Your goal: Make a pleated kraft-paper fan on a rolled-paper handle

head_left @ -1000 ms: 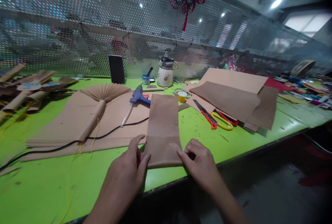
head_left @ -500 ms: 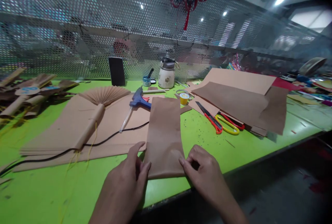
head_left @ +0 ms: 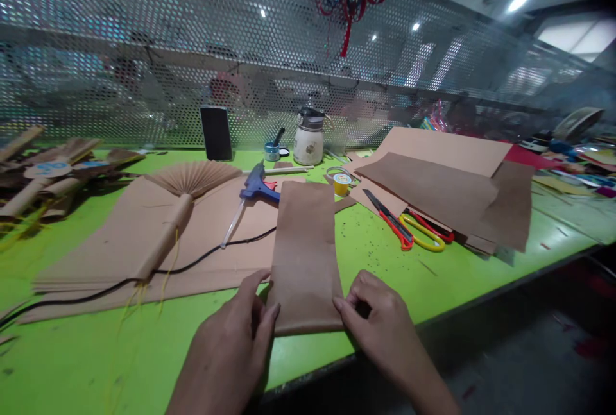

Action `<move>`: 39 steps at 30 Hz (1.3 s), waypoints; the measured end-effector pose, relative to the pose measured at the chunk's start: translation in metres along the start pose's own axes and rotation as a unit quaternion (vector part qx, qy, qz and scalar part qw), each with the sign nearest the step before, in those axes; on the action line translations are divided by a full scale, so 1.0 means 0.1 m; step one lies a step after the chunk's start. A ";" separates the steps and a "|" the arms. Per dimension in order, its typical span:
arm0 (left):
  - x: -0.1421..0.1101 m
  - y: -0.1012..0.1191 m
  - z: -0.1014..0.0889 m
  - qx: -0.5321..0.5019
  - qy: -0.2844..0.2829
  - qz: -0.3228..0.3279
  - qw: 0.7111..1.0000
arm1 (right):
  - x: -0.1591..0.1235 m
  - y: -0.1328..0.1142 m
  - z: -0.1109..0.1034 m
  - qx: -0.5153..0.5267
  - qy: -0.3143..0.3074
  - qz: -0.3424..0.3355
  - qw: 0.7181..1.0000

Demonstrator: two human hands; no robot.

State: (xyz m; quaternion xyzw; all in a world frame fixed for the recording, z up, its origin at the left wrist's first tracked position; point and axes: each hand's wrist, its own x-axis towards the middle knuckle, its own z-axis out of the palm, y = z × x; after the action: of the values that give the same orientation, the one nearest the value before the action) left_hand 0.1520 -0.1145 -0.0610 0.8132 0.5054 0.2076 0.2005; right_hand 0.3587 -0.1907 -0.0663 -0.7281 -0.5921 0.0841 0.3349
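Observation:
A folded strip of brown kraft paper (head_left: 306,248) lies lengthwise in front of me, its near end close to the table edge. My left hand (head_left: 235,338) grips its lower left edge, thumb on top and index finger curled alongside. At the lower right edge, my right hand (head_left: 380,319) pinches the paper between thumb and bent fingers. The paper's far end overlaps the handle of a blue glue gun (head_left: 257,185). Left of it, a pleated paper fan (head_left: 180,210) with yellow strings rests on a stack of brown sheets (head_left: 103,242).
A black cable (head_left: 192,261) crosses the sheets. To the right lie a red utility knife (head_left: 389,219), yellow-handled scissors (head_left: 423,232) and larger brown sheets (head_left: 433,187). A yellow tub (head_left: 341,184), a white bottle (head_left: 308,139) and a phone (head_left: 216,133) stand farther back, before a perforated metal screen (head_left: 158,81).
Both hands keep their hold at the paper's near corners with barely any movement. The view has shifted very slightly.

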 end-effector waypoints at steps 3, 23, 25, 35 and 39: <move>0.01 0.00 -0.01 -0.003 -0.003 -0.003 1.000 | -0.01 0.01 0.01 -0.002 0.014 -0.009 1.000; 0.01 0.02 -0.10 -0.077 -0.029 -0.003 0.997 | -0.05 0.06 -0.02 0.072 0.011 -0.030 0.997; 0.01 0.00 -0.10 -0.086 -0.043 0.004 0.995 | -0.07 0.07 -0.05 0.099 -0.004 -0.034 0.994; -0.13 -0.02 -0.22 -0.131 -0.119 0.065 0.982 | -0.14 0.04 -0.16 0.135 -0.056 -0.051 0.988; -0.19 -0.01 -0.23 -0.109 -0.116 0.096 0.983 | -0.17 0.03 -0.16 0.128 -0.059 -0.059 0.988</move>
State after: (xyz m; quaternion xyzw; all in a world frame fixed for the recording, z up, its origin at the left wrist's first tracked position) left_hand 0.1313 -0.1288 -0.0443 0.8498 0.3727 0.1836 0.3245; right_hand 0.3642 -0.2126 -0.0605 -0.6366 -0.6376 0.1821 0.3938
